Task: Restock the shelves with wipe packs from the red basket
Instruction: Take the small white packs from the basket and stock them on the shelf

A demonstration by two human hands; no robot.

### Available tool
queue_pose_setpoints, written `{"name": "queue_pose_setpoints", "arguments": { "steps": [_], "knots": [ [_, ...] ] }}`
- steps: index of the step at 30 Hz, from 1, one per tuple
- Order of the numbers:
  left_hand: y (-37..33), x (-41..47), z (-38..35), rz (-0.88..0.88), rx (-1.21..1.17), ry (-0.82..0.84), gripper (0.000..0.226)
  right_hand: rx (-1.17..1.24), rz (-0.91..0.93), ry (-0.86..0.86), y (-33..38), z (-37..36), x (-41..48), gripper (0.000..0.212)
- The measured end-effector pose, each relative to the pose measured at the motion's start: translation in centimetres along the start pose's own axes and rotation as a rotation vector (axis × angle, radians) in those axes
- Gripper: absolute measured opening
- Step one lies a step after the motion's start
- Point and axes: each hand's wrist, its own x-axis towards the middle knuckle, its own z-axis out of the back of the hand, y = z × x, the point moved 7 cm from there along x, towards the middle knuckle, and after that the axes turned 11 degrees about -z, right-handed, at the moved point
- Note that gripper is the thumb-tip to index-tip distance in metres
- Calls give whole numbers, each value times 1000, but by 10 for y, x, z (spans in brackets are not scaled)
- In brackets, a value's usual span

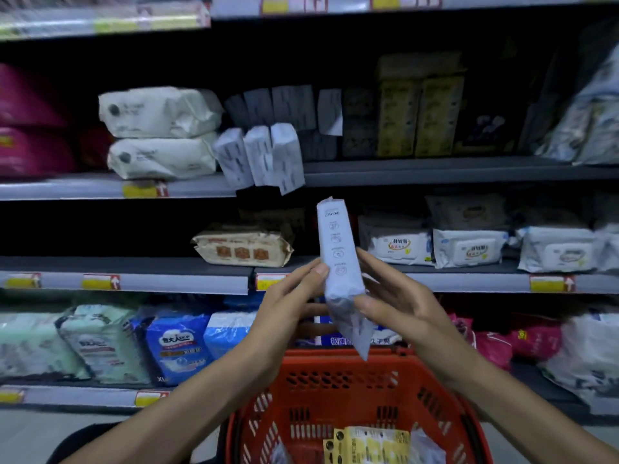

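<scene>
both hands on it now: left hand (294, 296) pinches the slim, pale grey wipe pack (340, 262), right hand (398, 303) clasps its other side, fingers only loosely bent, holding it upright just above the red basket (335, 380), icons down its face, probably squaring it to match the upright grey packs (264, 155) on the shelf (435, 170).

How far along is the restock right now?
Looks done: three grey packs stand at the edge of the upper shelf. In hand: left hand and right hand hold a matching pack upright over the red basket. Left: yellow packs and other packs lie in the basket.
</scene>
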Motion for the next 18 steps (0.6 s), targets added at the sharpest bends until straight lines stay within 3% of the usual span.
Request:
{"name": "queue_pose_setpoints", "arguments": {
  "steps": [3,6,8,11,18],
  "knots": [
    [-22,8,1,3,4,0,38,61,15,-26,19,2,7,60],
    [-43,18,1,-15,3,64,43,0,94,-21,44,-1,9,68],
    [-62,19,1,-81,62,136,58,-26,142,-39,59,0,12,74],
    [-87,21,-2,-237,232,218,59,-54,179,-84,71,5,21,71],
    [-102,65,3,-376,431,154,55,-56,244,-163,85,17,63,70]
  ]
}}
